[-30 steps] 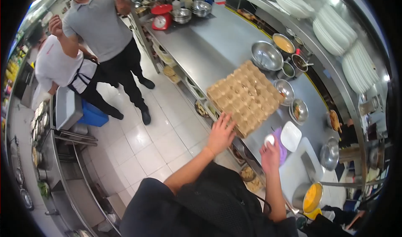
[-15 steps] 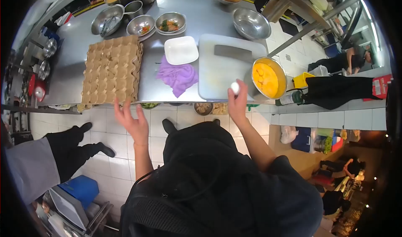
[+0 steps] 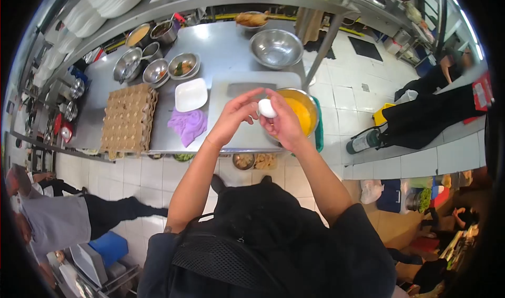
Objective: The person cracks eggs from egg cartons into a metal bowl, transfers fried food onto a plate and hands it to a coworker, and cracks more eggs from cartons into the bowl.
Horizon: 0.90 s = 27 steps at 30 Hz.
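A white egg (image 3: 266,108) sits in the fingers of my right hand (image 3: 285,127), in front of the metal bowl (image 3: 316,120) of yellow egg (image 3: 301,110). My left hand (image 3: 231,118) is raised just left of the egg, its fingers stretched out and apart. Whether its fingertips touch the egg I cannot tell. Beneath my hands lies a white cutting board (image 3: 221,85) with a wide knife blade (image 3: 251,89) on it, partly hidden. A purple cloth (image 3: 188,125) and a white square dish (image 3: 191,95) are to the left.
Stacked cardboard egg trays (image 3: 128,118) stand at the table's left. Small metal bowls (image 3: 184,66) of chopped food and a large metal bowl (image 3: 276,49) are farther back. A metal shelf (image 3: 221,2) crosses above. A person in a grey top (image 3: 58,221) stands at left.
My left hand has moved right, from beside the egg trays to the egg. My right hand still holds the egg, now in front of the yellow egg bowl. The view has shifted.
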Motion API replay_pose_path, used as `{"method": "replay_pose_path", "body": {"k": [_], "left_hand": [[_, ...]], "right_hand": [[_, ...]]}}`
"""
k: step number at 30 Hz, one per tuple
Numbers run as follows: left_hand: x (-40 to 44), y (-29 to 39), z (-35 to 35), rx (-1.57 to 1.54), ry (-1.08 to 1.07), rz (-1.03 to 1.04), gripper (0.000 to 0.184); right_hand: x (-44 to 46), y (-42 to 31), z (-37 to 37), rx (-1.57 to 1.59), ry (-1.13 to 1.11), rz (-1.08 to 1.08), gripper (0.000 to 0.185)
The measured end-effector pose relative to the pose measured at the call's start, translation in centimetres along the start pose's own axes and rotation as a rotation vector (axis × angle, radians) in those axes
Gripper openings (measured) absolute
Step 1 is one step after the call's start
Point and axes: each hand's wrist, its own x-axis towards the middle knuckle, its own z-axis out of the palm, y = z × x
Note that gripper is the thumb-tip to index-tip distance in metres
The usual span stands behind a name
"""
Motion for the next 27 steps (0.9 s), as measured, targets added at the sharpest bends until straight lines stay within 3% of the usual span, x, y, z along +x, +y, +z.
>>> {"method": "replay_pose_path", "body": {"k": [2, 4, 6, 7, 9, 13, 20, 27], "left_hand": [[1.7, -0.1, 2.5, 0.258, -0.134, -0.084, 0.042], [3.0, -1.7, 4.3, 0.26, -0.111, -0.1, 0.039], [4.0, -4.3, 5.1, 0.055, -0.045, -0.186, 0.041], [4.2, -5.6, 5.3, 0.053, -0.044, -0.186, 0.041], [4.8, -7.2, 5.8, 0.027, 0.124, -0.195, 0.04], [5.1, -8.1, 6.8, 0.133, 0.151, -0.226, 0.038], [6.2, -8.8, 6.5, 0.367, 0.166, -0.261, 0.032], [5.2, -8.8, 6.9, 0.377, 0.215, -0.194, 0.037]], "right_hand": [[-0.4, -1.4, -2.2, -0.165, 0.046, 0.017, 0.061], [-0.7, -2.0, -4.5, -0.322, 0.098, 0.061, 0.07], [-0.6, -2.5, -6.6, -0.569, 0.152, 0.11, 0.073], [-1.1, -2.7, -6.8, -0.623, 0.245, 0.01, 0.061], [-1.2, -2.3, -8.2, -0.601, 0.214, -0.048, 0.05], [-0.4, -1.1, -10.5, -0.598, 0.16, -0.116, 0.026], [2.3, -1.4, -12.0, -0.594, 0.04, 0.053, 0.021], [2.2, -1.8, -11.0, -0.754, 0.023, 0.016, 0.021]]}}
